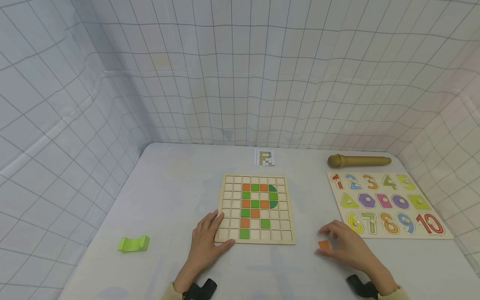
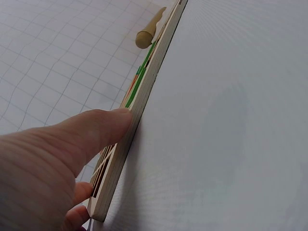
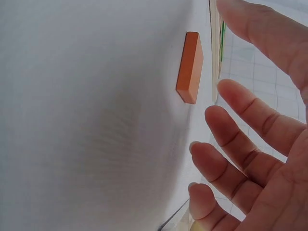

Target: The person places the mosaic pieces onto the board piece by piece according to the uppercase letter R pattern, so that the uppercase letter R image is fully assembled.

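A wooden grid board (image 1: 256, 240) holds green and orange square tiles and dark green curved tiles, laid out like a letter R. My left hand (image 1: 205, 241) rests at its lower left corner. The thumb (image 2: 103, 126) lies straight against the board's front edge, with the other fingers along the left side. To the right of the board, an orange square tile (image 3: 190, 67) lies on the table. Around it, thumb and fingers spread apart, hovers my right hand (image 1: 346, 245); a gap shows between the fingertips (image 3: 216, 118) and the tile.
Behind the board lies a small pattern card (image 1: 264, 157). On the right are a number-and-shape puzzle board (image 1: 378, 214) and a brown stick with a rounded head (image 1: 359, 161). A green curved block (image 1: 133, 244) lies at the left. White gridded curtains (image 1: 240, 83) enclose the table.
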{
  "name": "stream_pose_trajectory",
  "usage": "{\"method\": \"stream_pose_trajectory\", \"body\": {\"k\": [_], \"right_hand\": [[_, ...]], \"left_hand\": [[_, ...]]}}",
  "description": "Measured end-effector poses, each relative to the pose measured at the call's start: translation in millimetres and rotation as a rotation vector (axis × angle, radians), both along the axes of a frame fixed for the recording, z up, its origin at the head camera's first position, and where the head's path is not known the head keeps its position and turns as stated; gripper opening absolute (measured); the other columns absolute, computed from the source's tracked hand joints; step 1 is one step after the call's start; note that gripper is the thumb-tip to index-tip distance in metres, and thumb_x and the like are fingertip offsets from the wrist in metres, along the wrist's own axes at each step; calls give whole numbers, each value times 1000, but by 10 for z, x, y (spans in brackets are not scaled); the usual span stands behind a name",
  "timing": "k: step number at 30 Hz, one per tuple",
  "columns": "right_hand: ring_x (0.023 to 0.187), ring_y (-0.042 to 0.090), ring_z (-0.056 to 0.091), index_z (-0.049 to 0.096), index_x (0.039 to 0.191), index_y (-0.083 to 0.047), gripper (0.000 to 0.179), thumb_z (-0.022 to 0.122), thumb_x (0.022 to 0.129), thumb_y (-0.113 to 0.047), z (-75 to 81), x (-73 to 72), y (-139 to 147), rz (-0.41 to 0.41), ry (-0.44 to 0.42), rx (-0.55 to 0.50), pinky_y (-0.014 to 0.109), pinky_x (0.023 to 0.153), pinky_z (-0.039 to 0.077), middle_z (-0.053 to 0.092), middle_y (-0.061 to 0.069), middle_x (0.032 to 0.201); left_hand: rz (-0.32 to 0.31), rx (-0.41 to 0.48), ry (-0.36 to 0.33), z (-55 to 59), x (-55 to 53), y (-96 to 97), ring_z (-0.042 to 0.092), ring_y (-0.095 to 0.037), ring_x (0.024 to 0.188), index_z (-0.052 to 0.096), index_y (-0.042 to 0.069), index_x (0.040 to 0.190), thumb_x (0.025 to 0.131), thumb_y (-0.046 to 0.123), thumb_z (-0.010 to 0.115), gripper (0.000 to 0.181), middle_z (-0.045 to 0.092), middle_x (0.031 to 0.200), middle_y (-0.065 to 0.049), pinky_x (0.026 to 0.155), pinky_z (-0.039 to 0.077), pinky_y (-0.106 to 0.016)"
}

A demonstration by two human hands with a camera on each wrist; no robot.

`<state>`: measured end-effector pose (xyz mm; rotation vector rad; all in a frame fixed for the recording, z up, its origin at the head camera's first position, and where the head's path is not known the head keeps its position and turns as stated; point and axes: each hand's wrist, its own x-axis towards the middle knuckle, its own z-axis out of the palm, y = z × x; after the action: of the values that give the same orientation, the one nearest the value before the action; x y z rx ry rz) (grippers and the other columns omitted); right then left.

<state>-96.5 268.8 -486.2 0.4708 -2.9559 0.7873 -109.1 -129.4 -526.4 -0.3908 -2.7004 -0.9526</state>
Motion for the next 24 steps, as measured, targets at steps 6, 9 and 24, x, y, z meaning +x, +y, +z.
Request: {"method": "stream_pose_trajectory", "body": {"k": [6, 9, 24], "right_hand": [[73, 5, 43, 64, 94, -23, 46, 83, 64, -52, -3, -1, 19, 10, -31, 10, 25, 64, 39, 48, -14, 81], [70, 4, 42, 63, 92, -23, 46, 82, 63, -53, -9, -3, 24, -1, -61, 23, 24, 62, 37, 47, -15, 78], [59, 2, 42, 61, 90, -22, 41, 82, 67, -48, 10, -5, 13, -50, -147, 42, 23, 54, 35, 46, -15, 67]], "left_hand": [[5, 6, -77, 26, 3, 7, 28, -35, 131, 48, 6, 139, 76, 44, 76, 79, 37, 145, -14, 93, 26, -53], [10, 1, -113, 32, 0, 7, 26, -33, 132, 47, 7, 141, 76, 44, 76, 80, 36, 147, -13, 95, 25, -52], [10, 5, -128, 36, -1, 8, 26, -33, 132, 46, 7, 141, 76, 44, 76, 80, 35, 147, -12, 96, 25, -53]]}}
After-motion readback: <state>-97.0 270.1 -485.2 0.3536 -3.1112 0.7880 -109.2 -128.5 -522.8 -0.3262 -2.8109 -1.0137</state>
